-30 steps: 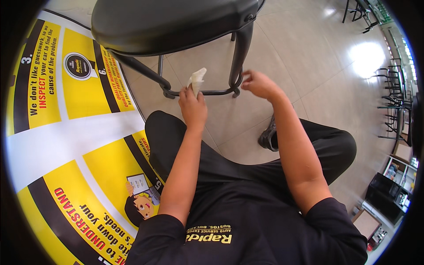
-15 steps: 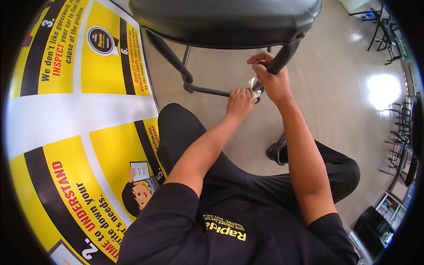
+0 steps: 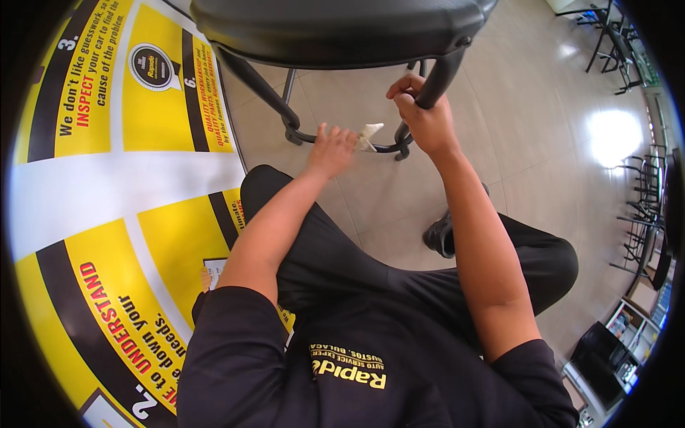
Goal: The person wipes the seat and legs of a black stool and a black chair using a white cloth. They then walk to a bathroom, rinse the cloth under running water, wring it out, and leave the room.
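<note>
Chair, upper middle of the frame: its lower bar seems to be getting wiped. The next move calls for drawing the cloth snugly along the bar while the right leg is held firm. The seat is black, padded and softly shiny, cut off by the top edge; the leg and bar are dark too. The right hand's fingers curl round that leg. The left hand's, slightly parted over the bar, seemingly pinch the small, crumpled, off-white cloth; its thumb is hidden.
</note>
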The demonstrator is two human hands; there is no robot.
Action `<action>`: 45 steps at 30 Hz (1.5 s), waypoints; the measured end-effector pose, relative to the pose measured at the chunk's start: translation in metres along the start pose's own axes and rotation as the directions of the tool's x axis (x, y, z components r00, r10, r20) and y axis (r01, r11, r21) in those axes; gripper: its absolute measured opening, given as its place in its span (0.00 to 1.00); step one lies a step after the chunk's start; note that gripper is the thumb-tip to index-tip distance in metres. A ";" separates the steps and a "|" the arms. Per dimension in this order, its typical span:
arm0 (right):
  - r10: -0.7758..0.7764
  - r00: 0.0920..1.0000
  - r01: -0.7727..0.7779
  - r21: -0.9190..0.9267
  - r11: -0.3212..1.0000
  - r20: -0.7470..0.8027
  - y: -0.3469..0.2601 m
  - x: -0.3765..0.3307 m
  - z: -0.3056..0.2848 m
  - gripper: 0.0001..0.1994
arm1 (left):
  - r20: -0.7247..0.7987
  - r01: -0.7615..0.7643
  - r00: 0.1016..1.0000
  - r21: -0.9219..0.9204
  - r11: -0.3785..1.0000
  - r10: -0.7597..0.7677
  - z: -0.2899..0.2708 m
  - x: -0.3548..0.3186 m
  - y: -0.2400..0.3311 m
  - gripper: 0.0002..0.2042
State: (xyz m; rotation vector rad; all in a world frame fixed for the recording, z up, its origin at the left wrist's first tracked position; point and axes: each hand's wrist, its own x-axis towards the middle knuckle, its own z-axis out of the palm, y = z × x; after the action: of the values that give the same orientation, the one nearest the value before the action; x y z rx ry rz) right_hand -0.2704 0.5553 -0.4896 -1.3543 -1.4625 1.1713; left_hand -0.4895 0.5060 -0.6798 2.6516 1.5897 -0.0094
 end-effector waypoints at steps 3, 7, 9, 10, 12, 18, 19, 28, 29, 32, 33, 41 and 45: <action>-0.036 0.999 0.036 0.024 0.999 0.024 0.005 0.001 0.000 0.07 | 0.092 0.057 0.994 0.029 0.998 -0.059 -0.008 -0.009 -0.022 0.12; -0.051 0.999 0.050 0.028 0.998 0.019 0.004 0.002 0.002 0.07 | 0.133 0.143 0.980 0.035 0.989 -0.146 -0.013 -0.024 -0.052 0.13; -0.016 1.000 0.016 0.016 1.000 0.014 0.001 0.001 0.002 0.08 | 0.096 0.151 0.983 0.039 0.988 -0.154 -0.023 -0.035 -0.062 0.14; 0.010 1.000 -0.010 -0.001 1.000 0.006 -0.001 0.001 0.001 0.08 | 0.077 0.154 0.985 0.039 0.987 -0.157 -0.031 -0.039 -0.063 0.14; 0.029 1.000 -0.030 -0.006 1.000 -0.011 0.000 0.000 0.000 0.09 | 0.074 0.103 0.992 0.030 0.994 -0.105 -0.042 -0.047 -0.063 0.16; 0.044 0.997 -0.040 0.060 0.997 -0.064 0.004 -0.004 0.001 0.08 | 0.182 0.591 0.801 -0.395 0.703 -0.571 -0.082 -0.062 -0.083 0.23; 0.040 0.996 -0.034 0.070 0.997 -0.076 0.006 -0.003 0.000 0.08 | 0.229 0.680 0.718 -0.433 0.591 -0.658 -0.089 -0.061 -0.083 0.26; 0.057 0.998 -0.053 0.135 0.989 -0.022 0.005 -0.002 -0.001 0.07 | 0.800 -0.063 0.070 -0.592 -0.803 -0.596 -0.051 -0.016 0.023 0.33; 0.060 0.998 -0.056 0.144 0.988 -0.024 0.005 -0.004 -0.002 0.07 | 0.803 -0.137 0.115 -0.571 -0.810 -0.585 -0.047 -0.021 0.034 0.33; 0.052 0.999 -0.054 0.174 0.983 0.018 0.013 -0.001 -0.005 0.07 | 0.783 -0.212 0.142 -0.574 -0.791 -0.606 -0.011 -0.032 0.055 0.29; 0.043 0.999 -0.047 0.167 0.985 0.028 0.007 0.000 -0.001 0.07 | 0.767 -0.132 0.080 -0.625 -0.770 -0.636 0.011 -0.034 0.058 0.28; 0.104 0.992 -0.111 0.098 0.989 0.074 0.002 -0.001 -0.009 0.07 | 0.796 -0.402 0.290 -0.403 -0.822 -0.532 -0.021 0.018 0.003 0.17; 0.059 0.991 -0.075 0.130 0.989 0.124 0.016 0.004 -0.034 0.08 | 0.742 -0.457 0.278 -0.456 -0.763 -0.610 -0.015 0.004 -0.007 0.22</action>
State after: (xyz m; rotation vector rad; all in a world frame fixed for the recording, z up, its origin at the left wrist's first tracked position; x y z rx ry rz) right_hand -0.2344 0.5626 -0.4973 -1.2680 -1.4034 1.3896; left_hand -0.4940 0.5138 -0.6652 -0.5040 1.1498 1.6466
